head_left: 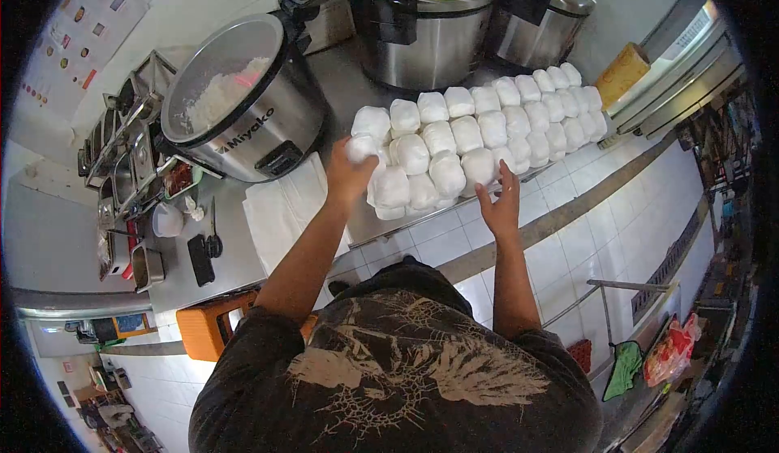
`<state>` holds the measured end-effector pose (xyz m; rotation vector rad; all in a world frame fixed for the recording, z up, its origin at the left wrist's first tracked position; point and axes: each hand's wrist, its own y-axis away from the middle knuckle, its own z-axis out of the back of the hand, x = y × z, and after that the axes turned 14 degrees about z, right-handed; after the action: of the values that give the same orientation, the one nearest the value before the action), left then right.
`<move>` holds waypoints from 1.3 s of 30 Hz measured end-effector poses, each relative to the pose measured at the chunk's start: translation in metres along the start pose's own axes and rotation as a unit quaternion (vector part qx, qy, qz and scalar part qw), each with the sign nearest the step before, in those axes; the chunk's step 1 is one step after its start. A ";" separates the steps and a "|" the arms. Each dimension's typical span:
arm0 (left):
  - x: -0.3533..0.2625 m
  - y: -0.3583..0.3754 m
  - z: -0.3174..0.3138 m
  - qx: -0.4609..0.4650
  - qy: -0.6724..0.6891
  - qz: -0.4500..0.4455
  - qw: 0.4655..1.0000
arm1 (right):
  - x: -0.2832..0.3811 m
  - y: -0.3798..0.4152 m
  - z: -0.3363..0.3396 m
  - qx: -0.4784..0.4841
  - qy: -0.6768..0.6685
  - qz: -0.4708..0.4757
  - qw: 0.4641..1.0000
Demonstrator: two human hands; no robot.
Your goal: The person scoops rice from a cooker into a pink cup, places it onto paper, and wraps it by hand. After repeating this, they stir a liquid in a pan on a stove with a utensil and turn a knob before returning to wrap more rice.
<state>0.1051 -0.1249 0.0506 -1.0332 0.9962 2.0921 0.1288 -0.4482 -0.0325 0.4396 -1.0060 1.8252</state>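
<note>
Many white wrapped bundles (466, 135) stand in stacked rows on the steel counter. My left hand (350, 170) is closed around one white bundle (362, 148) at the left end of the rows. My right hand (501, 205) has its fingers apart and rests against the front side of the rows, near a rounded bundle (479, 166). White paper sheets (284, 209) lie on the counter just left of my left forearm.
An open rice cooker (276, 120) with rice stands at the left back, and two closed cookers (426, 43) (540, 31) stand behind the bundles. A black phone (200, 260) lies on the counter. An orange stool (203, 329) is below the counter edge.
</note>
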 end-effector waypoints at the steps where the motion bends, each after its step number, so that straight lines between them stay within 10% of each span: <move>1: 0.005 -0.013 -0.003 -0.016 -0.048 -0.018 0.999 | -0.006 0.003 -0.002 -0.012 0.022 0.031 0.999; 3: 0.025 -0.051 -0.014 -0.051 -0.141 -0.053 0.987 | -0.019 0.005 -0.005 -0.034 0.067 0.095 0.993; 12: 0.057 -0.093 -0.004 0.029 0.351 0.220 0.910 | 0.006 0.014 0.022 -0.029 -0.014 -0.054 0.998; 22: 0.119 -0.132 -0.004 0.138 0.340 0.161 0.916 | 0.022 0.006 0.013 -0.023 -0.015 0.013 1.000; 32: 0.092 -0.104 -0.010 0.107 0.388 0.123 0.907 | 0.025 0.003 0.009 -0.023 -0.026 -0.003 0.999; 39: 0.036 -0.069 -0.037 -0.031 0.148 0.086 0.985 | 0.026 0.004 0.010 -0.029 -0.025 -0.012 0.999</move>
<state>0.1534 -0.1114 -0.0192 -1.3612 1.2075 2.1584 0.1120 -0.4421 -0.0107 0.4629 -1.0810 1.7658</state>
